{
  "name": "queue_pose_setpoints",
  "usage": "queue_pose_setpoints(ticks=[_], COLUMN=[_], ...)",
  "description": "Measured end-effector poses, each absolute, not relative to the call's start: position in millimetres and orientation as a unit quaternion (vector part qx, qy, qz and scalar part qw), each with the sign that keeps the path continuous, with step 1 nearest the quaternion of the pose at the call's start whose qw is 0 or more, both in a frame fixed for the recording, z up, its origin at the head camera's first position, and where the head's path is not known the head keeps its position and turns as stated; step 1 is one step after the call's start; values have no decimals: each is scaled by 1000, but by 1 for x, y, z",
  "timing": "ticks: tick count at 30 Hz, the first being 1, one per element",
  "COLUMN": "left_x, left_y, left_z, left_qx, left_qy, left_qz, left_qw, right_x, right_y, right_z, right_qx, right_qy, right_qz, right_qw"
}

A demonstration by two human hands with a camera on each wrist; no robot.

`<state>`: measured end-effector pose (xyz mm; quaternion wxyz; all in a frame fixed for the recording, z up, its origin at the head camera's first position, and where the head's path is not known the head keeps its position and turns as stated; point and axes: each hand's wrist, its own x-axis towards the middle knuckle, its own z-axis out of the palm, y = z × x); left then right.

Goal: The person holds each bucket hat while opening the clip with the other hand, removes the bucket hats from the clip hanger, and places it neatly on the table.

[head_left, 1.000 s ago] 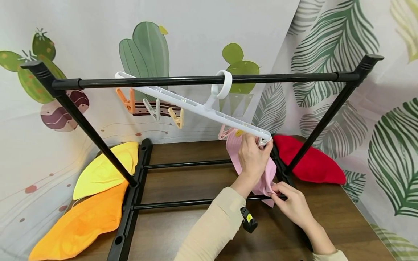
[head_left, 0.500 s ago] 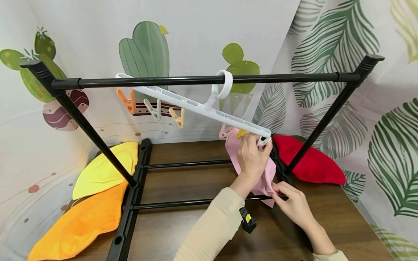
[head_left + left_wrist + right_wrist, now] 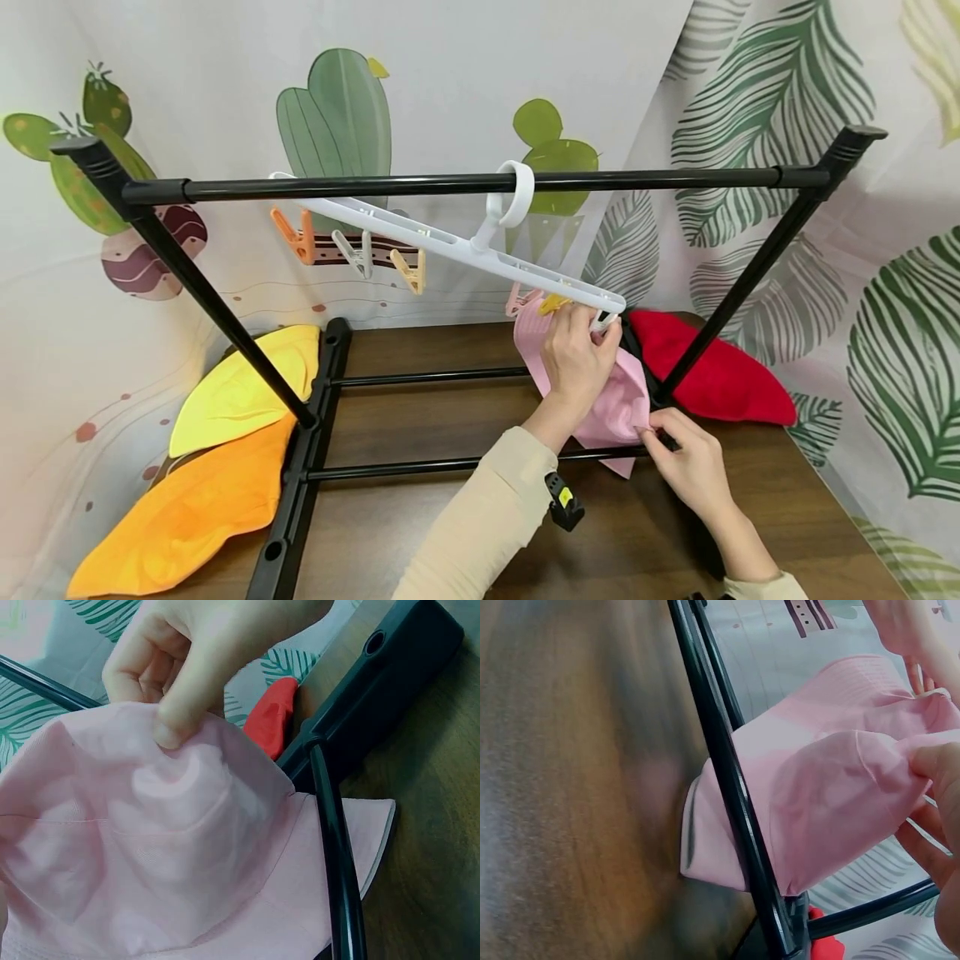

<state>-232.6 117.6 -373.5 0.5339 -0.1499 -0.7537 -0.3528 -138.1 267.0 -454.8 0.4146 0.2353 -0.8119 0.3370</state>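
Observation:
A pink bucket hat (image 3: 613,408) hangs under the right end of a white clip hanger (image 3: 450,243), its upper brim by a pink clip (image 3: 520,302) and a yellow clip (image 3: 553,303). My left hand (image 3: 577,354) pinches the white clip (image 3: 602,320) at the hanger's right end, partly covering clip and hat. Lower down, my right hand (image 3: 688,462) pinches the hat's crown between thumb and fingers. In the left wrist view, the right thumb presses the pink cloth from above. The hat's lower brim passes behind the rack's lower bar (image 3: 739,802) in the right wrist view.
The hanger hooks over the top bar (image 3: 337,188) of a black rack. Orange (image 3: 296,236), white (image 3: 356,252) and cream (image 3: 409,270) clips dangle on its left half. Yellow (image 3: 251,387) and orange (image 3: 187,508) hats lie left; a red hat (image 3: 720,375) lies right.
My right hand has drawn the hat's crown slightly to the right, spreading the cloth wider. My left hand has shifted slightly left and stays at the white clip.

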Motion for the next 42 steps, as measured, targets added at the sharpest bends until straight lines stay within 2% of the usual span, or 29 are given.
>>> queue_pose_setpoints(ticks=[18, 26, 35, 42], left_x=[-235, -236, -236, -234], left_y=[113, 111, 110, 108], left_z=[-370, -369, -370, -368], left_qx=[-163, -160, -160, -150], left_qy=[-743, -742, -739, -742], left_qz=[-372, -367, -370, -372], left_qw=[532, 538, 540, 536], right_x=[-150, -150, -154, -156], right_y=[269, 262, 274, 273], right_z=[-435, -414, -414, -403], right_qx=[162, 161, 145, 126], right_qy=[-788, -777, -773, -745], right_qz=[344, 355, 355, 370], right_qw=[485, 493, 506, 541])
